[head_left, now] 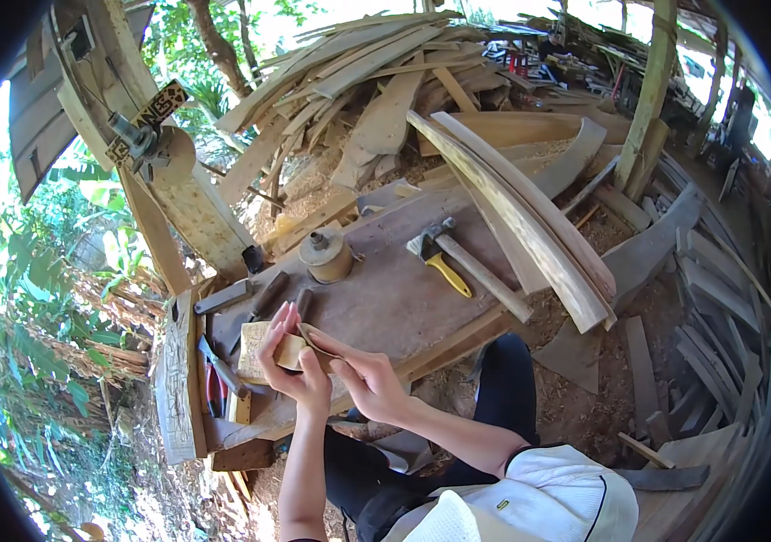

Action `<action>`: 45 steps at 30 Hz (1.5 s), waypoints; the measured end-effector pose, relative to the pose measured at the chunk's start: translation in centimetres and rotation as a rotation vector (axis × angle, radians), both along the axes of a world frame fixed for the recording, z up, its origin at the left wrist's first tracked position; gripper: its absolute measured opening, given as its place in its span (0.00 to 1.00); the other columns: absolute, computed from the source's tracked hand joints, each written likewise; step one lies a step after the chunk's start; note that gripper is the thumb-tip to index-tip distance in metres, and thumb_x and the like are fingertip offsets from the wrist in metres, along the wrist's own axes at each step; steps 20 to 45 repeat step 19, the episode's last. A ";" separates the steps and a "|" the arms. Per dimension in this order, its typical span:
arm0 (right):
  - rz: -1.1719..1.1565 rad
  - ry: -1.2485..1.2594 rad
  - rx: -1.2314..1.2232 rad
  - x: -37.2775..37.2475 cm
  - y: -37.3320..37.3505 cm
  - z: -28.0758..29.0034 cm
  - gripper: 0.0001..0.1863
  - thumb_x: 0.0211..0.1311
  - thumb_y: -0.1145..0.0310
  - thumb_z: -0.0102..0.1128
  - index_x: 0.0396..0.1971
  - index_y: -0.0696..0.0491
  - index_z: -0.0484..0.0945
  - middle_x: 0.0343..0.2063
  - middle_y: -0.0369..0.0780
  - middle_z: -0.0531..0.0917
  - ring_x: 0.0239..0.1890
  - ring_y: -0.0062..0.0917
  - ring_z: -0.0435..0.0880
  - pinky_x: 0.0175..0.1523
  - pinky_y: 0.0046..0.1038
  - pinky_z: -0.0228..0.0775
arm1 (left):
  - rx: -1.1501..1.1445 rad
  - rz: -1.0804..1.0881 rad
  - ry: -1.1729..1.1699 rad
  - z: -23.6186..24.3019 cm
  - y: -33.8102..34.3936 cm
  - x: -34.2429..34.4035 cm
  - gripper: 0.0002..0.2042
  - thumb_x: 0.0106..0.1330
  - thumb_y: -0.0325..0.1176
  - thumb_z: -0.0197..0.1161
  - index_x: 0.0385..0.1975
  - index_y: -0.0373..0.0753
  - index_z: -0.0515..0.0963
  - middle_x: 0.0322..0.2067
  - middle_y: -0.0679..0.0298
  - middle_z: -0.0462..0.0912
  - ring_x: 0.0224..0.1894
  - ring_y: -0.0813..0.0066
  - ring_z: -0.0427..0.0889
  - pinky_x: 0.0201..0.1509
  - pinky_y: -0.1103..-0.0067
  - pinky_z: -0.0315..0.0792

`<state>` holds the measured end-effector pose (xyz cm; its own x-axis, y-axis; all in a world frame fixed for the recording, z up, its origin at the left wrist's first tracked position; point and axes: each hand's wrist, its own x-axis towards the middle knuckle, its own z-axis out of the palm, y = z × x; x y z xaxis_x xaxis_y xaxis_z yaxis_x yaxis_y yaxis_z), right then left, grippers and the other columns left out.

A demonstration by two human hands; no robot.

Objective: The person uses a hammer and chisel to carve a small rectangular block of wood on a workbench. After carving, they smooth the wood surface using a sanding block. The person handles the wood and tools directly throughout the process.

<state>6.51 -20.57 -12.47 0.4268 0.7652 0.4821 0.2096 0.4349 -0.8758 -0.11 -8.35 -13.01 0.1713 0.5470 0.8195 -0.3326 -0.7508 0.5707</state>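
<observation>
A pale wooden block [254, 350] is in my left hand [299, 375], whose fingers point up along it with the thumb on the near side. My right hand [369, 384] pinches a thin brownish flat piece [313, 340] against the block's right end; its kind does not show clearly. Both hands are above the near left part of the brown workbench [385, 303]. Just beyond them lie dark-handled tools [270, 294]. Pliers with red handles [214, 390] rest on the bench to the left of my left hand.
On the bench stand a round tin with a spout [326, 257], a hammer [480, 275] and a yellow-handled tool [448, 274]. Long planks [539, 226] lean across its right end. A wooden post [177, 199] carries a grinding disc [173, 155]. Scrap wood [358, 68] is piled behind.
</observation>
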 end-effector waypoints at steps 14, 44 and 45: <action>0.129 0.095 -0.132 2.2 -0.2 -1.8 0.21 0.82 0.58 0.49 0.60 0.58 0.80 0.27 0.32 0.78 0.33 0.12 0.68 0.35 0.23 0.65 | 0.203 0.077 -0.035 -1.1 -1.1 -1.4 0.26 0.76 0.54 0.55 0.54 0.35 0.62 0.57 0.30 0.76 0.61 0.32 0.77 0.68 0.46 0.70; 0.176 0.001 -0.495 5.1 0.3 -3.2 0.22 0.82 0.55 0.50 0.59 0.58 0.80 0.30 0.36 0.83 0.38 0.12 0.73 0.43 0.24 0.72 | 0.267 0.038 0.006 -1.0 -1.4 -1.7 0.27 0.76 0.56 0.55 0.54 0.36 0.62 0.59 0.28 0.74 0.64 0.29 0.74 0.70 0.42 0.65; 0.176 0.001 -0.495 5.1 0.3 -3.2 0.22 0.82 0.55 0.50 0.59 0.58 0.80 0.30 0.36 0.83 0.38 0.12 0.73 0.43 0.24 0.72 | 0.267 0.038 0.006 -1.0 -1.4 -1.7 0.27 0.76 0.56 0.55 0.54 0.36 0.62 0.59 0.28 0.74 0.64 0.29 0.74 0.70 0.42 0.65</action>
